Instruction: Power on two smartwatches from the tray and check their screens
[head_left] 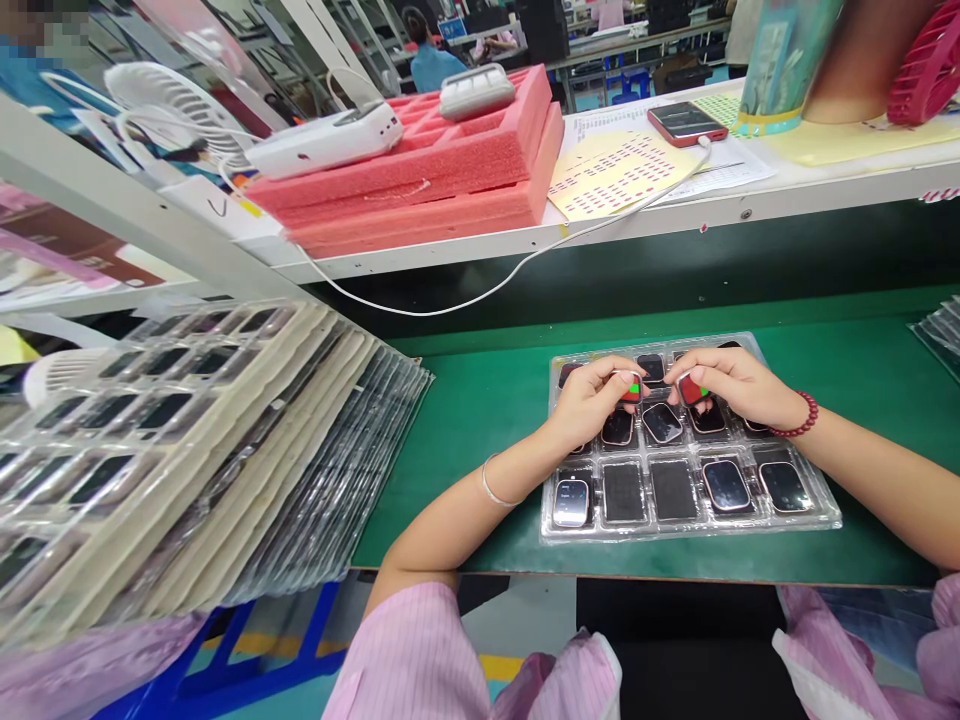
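A: Hands first. What are they doing, there in the middle right of the frame?

B: Each pinches a small watch body over the clear tray (821,515). The left hand (592,400) closes fingertips on a lit watch (632,388), whose screen glows red with a green patch. The right hand (739,385) pinches a second lit watch (691,390), also red with a dot of green. The two nearly meet above the tray's back rows.

A: Why held up like that?

B: My guess is that the screens face the wearer so both displays can be read at once; they are lifted just clear of the pockets rather than carried away.

A: And the tray itself?

B: It lies flat on the green belt (480,400), close to the near edge. Each pocket keeps one watch face up and apart from its neighbours. Most faces are dark and glossy; one watch at the lower left pocket (571,502) shows a pale lit screen.

A: Anything on the left of the frame?

B: A slanting stack of trays (187,450), fanned like cards, many holding dark watches. Up top, pink foam trays (450,160) sit on the white shelf, with a white cable (480,295) drooping from it.
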